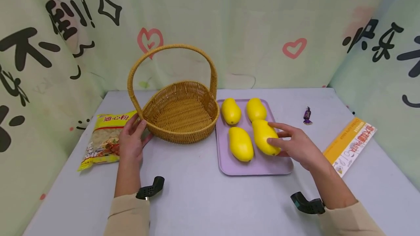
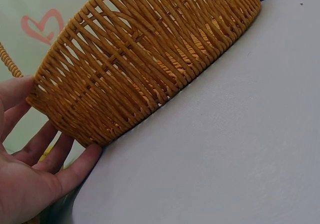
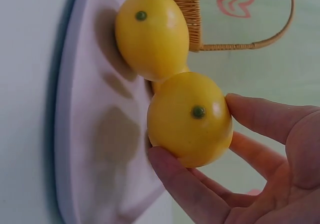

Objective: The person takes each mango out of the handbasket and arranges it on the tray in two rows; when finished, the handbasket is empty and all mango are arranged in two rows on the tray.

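My left hand (image 1: 132,137) holds the left side of a round wicker basket (image 1: 183,134), the thumb at its rim and the fingers against its woven side. In the left wrist view the basket wall (image 2: 130,58) fills the upper part. On a lilac tray (image 1: 226,166) to the right lie yellow mangoes, such as the near left one (image 1: 241,145) and two at the back. My right hand (image 1: 296,143) grips another mango (image 1: 264,137) between thumb and fingers. In the right wrist view this gripped mango (image 3: 175,119) appears raised off the tray, its shadow apart from it.
A yellow-topped food bag (image 1: 103,143) lies left of the basket, partly behind my left hand. A small purple wrapped candy (image 1: 307,115) is at the back right. Nearer the right edge lies an orange and white packet (image 1: 352,145). Printed curtains enclose the table's back and sides.
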`<state>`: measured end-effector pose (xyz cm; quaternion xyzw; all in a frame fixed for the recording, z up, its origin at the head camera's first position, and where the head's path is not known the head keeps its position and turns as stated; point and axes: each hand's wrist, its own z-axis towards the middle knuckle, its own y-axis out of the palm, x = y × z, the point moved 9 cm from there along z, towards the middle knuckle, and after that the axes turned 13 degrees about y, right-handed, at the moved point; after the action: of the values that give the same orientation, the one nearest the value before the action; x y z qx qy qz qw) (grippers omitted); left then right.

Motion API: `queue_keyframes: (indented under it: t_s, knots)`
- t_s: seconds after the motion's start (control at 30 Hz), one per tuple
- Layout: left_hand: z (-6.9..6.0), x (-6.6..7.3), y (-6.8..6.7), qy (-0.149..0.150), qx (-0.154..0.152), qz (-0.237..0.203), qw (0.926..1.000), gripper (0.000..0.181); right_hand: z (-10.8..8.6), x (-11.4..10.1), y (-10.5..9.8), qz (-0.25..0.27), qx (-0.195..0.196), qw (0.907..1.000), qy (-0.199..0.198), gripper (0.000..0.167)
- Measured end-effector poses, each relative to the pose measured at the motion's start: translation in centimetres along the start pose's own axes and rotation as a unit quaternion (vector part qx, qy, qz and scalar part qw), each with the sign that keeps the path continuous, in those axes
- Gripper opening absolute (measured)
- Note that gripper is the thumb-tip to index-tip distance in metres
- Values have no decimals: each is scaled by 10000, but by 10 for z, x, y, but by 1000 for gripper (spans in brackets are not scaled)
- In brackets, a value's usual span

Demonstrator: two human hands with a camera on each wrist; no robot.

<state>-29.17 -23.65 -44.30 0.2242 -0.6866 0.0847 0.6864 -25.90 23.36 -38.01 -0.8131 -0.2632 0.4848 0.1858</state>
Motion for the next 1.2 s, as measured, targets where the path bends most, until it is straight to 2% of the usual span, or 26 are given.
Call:
queue_keyframes:
  t_s: [0.33,0.63,0.83,1.2]
  knots:
    - [-1,1,-2,-4,11,3,10000,51,5,14,7,-202,21,9997,155,69]
    - [0,3,-4,46,39,41,10000,51,9,13,11,-202,70,9998,66,69]
    - [0,4,-4,42,56,-20,10000,51,10,11,13,-160,69,9997,151,69]
    - [0,5,-2,38,56,-72,10000,50,7,12,7,-262,317,9989,203,66]
